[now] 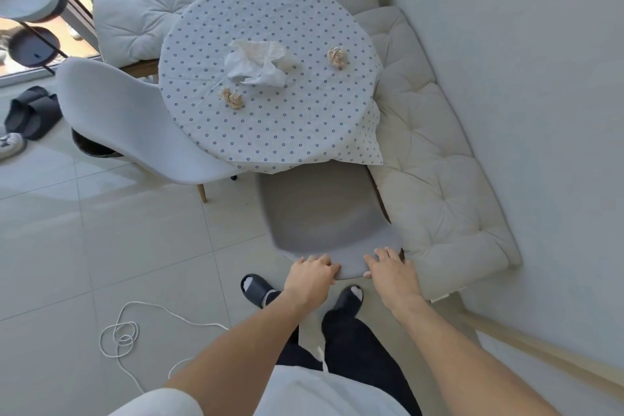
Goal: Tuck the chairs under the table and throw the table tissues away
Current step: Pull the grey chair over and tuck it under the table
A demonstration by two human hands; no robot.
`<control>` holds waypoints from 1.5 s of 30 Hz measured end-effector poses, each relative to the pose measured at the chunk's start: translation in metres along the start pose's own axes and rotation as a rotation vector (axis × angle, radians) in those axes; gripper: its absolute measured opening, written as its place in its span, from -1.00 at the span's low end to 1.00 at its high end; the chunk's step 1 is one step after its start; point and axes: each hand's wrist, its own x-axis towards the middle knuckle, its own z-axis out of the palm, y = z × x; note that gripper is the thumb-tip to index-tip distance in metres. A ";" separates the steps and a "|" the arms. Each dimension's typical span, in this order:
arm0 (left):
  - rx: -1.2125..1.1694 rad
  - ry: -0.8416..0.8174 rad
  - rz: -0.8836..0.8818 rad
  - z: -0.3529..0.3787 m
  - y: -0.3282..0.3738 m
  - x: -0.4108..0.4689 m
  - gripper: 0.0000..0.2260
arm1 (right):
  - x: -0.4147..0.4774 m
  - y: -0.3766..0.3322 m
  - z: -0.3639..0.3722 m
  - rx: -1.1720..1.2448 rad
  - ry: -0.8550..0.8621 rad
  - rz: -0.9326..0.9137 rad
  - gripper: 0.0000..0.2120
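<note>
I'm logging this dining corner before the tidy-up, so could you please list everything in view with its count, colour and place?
table: one, round, white cloth with blue dots, centre
tissues: one white open sheet, two crumpled beige balls, all on the table
chairs: two, pale grey; one left of the table, one at its near edge
bench cushions: cream, behind and right of the table
dark slippers: a pair, floor, far left
white cord: one, looped on the floor, lower left
left hand: on the near chair's back edge
right hand: on the same edge
feet: dark slippers, below the hands
</note>
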 end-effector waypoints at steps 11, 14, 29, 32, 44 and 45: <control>-0.153 0.122 -0.120 0.027 0.018 -0.017 -0.58 | 0.008 0.034 0.030 -0.099 0.011 -0.189 -0.38; -0.147 0.141 -0.110 0.039 0.021 -0.030 -0.57 | -0.005 0.035 0.049 -0.133 0.099 -0.253 -0.41; -0.263 0.068 -0.221 0.031 0.027 -0.025 -0.55 | -0.005 0.045 0.047 -0.121 0.204 -0.279 -0.39; -0.328 0.087 -0.286 0.009 0.024 -0.006 -0.56 | 0.018 0.047 0.020 -0.095 0.219 -0.253 -0.43; -0.104 0.300 -0.391 0.008 0.033 0.009 -0.52 | 0.046 0.061 0.005 -0.204 0.303 -0.303 -0.40; -0.108 0.306 -0.395 0.011 0.034 0.009 -0.54 | 0.047 0.062 0.005 -0.206 0.301 -0.304 -0.39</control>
